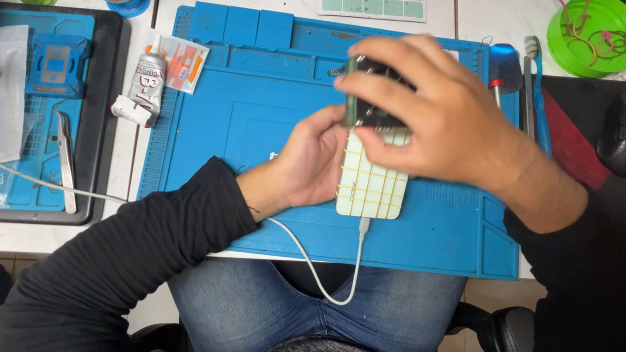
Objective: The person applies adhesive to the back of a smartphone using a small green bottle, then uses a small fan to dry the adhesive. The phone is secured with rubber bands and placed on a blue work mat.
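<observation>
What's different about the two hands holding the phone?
The left hand cups the pale phone from its side, palm turned up; the right hand reaches over the phone's top end, knuckles up. The left hand lies low by the blue mat; the right hand sits on top, hiding the upper part. Both wear black sleeves and touch the same phone.

Both arms in black sleeves come in from near side. L hand [314, 161] sits palm up at centre, wrist bent, fingers curled up around something. R hand [432, 111] is just above and far of it, palm down, back to camera, fingers curled over, pointing left. The 2 hands overlap.
</observation>
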### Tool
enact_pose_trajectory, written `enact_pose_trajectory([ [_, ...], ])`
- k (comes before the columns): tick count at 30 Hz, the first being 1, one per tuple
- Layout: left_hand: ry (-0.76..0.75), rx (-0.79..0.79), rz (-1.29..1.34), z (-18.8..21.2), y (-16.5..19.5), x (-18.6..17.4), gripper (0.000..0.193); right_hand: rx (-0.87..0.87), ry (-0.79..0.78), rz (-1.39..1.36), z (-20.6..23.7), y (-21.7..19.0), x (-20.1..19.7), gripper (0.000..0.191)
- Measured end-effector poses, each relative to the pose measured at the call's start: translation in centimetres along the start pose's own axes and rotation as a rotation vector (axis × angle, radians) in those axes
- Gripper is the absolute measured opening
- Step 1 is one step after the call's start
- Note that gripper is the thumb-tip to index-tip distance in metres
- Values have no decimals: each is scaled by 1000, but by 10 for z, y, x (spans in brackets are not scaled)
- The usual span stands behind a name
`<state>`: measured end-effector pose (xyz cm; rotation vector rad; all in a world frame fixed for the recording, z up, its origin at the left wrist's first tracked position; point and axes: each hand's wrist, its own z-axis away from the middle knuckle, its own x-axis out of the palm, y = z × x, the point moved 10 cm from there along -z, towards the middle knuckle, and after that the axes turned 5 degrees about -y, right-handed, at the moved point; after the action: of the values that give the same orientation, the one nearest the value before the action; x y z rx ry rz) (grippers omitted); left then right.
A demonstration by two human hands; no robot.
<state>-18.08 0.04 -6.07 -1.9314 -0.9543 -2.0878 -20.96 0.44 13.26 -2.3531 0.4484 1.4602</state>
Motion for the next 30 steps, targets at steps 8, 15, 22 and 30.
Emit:
enact_pose_trajectory([
  [8,-48,-17,-60,0,4,18,73,73,81,68,7,33,-23,43],
  [15,-63,5,-82,2,12,26,74,156,70,107,18,58,-33,40],
  [22,-69,66,-59,3,23,26,73,186,-38,133,20,66,-33,30],
  [30,-19,90,-53,2,28,17,74,289,-264,-66,20,52,-16,32],
])
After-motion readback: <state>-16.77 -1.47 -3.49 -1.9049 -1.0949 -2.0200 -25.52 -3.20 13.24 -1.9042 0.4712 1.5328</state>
